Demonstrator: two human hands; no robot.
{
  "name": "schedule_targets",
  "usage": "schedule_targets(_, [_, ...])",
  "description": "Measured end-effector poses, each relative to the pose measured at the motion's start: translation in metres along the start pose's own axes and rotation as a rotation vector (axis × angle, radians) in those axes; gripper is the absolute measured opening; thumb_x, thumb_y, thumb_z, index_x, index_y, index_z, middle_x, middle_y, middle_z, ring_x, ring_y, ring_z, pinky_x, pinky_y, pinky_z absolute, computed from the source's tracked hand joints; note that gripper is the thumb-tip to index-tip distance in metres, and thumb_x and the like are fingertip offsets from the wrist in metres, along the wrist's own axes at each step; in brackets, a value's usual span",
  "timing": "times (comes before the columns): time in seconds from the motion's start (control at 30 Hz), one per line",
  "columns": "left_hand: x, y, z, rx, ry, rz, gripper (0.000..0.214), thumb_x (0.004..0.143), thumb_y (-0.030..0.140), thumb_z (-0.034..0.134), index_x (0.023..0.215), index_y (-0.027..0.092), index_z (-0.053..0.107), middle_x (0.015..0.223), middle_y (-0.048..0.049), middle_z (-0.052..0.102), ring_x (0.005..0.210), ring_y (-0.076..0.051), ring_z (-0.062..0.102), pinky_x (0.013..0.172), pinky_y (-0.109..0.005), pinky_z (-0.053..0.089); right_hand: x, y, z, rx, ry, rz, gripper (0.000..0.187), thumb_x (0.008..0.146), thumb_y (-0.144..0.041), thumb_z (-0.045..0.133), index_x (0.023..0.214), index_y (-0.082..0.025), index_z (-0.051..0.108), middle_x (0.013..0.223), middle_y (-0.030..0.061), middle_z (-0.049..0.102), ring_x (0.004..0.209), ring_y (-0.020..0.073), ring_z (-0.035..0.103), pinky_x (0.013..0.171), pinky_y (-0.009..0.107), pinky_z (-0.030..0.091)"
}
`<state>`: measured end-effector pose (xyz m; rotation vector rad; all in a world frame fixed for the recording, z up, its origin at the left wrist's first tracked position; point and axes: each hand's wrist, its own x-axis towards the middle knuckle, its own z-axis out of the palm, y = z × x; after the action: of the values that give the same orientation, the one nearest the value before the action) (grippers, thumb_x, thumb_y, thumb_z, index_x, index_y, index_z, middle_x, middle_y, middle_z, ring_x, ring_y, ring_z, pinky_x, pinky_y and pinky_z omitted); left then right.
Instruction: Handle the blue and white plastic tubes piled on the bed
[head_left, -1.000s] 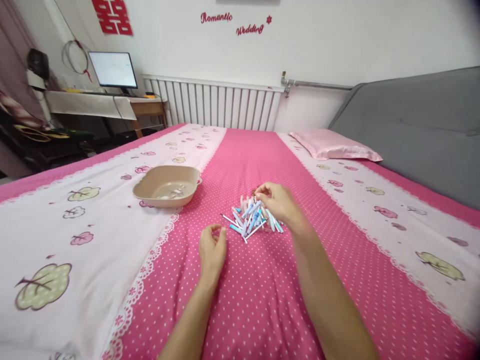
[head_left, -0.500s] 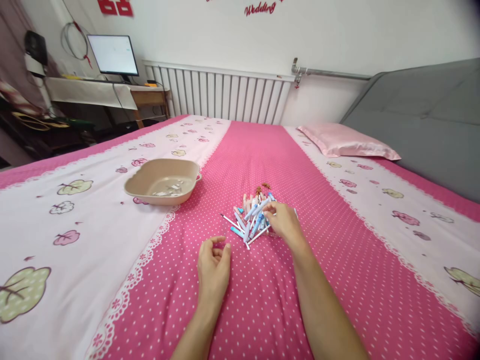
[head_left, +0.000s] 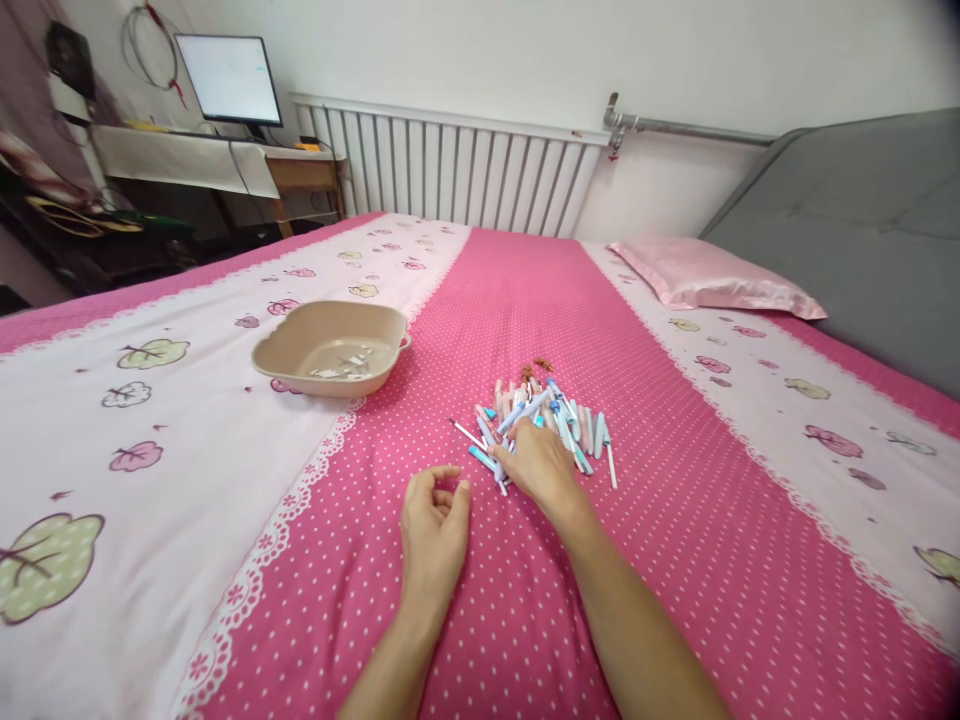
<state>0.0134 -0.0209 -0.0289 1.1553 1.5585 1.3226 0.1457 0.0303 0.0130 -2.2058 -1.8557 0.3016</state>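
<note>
right fingers point(head_left: 517, 452) curled down onto the near edge of the pile of pens point(head_left: 544, 415), just below frame centre; whether clamped on one pen or only pressing, cannot tell. right hand point(head_left: 538, 468) lying palm down, covering the pile's near left corner. left fingers point(head_left: 442, 478) bent inward, thumb and forefinger tips close together but apart, nothing visible between them. left hand point(head_left: 433, 530) resting on the dotted pink bedspread point(head_left: 675, 520), just left of the pile and not touching it.

pens heaped loosely, blue, white and pink barrels crossing at all angles, a few thin refills jutting toward the left. beige basin point(head_left: 330, 345) well apart in the left middle of the frame, on the white leaf-printed strip, a few small pieces inside. pink pillow point(head_left: 712, 285) upper right, radiator point(head_left: 450, 165) at top centre, monitor point(head_left: 229, 80) upper left.

risks, as a judgement: round barrels on soft fabric, so liable to roll or scatter if the heap is nudged; crossed pens likely to drag neighbours along when one is lifted; thin refills easy to bend or lose in the folds.
</note>
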Motion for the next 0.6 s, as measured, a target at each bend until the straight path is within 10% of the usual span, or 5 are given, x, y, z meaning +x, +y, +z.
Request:
schedule_targets(0.33, [-0.005, 0.001, -0.001, -0.025, -0.050, 0.014, 0.032, 0.071, 0.041, 0.057, 0.089, 0.015, 0.059, 0.059, 0.0026, 0.050, 0.049, -0.009, 0.044, 0.048, -0.021, 0.035, 0.002, 0.011, -0.007, 0.155, -0.085, -0.059, 0.022, 0.074, -0.028, 0.051, 0.093, -0.016, 0.055, 0.077, 0.0089, 0.067, 0.077, 0.0211, 0.063, 0.063, 0.026, 0.040])
schedule_targets(0.6, [-0.007, 0.013, -0.006, -0.127, -0.170, -0.016, 0.039, 0.074, 0.044, 0.056, 0.099, 0.015, 0.059, 0.078, -0.0051, 0.063, 0.068, -0.015, 0.057, 0.060, -0.024, 0.043, -0.009, -0.001, -0.017, 0.663, -0.256, -0.213, 0.047, 0.076, -0.031, 0.055, 0.118, -0.015, 0.043, 0.052, -0.0035, 0.060, 0.050, 0.0130, 0.059, 0.055, 0.023, 0.043])
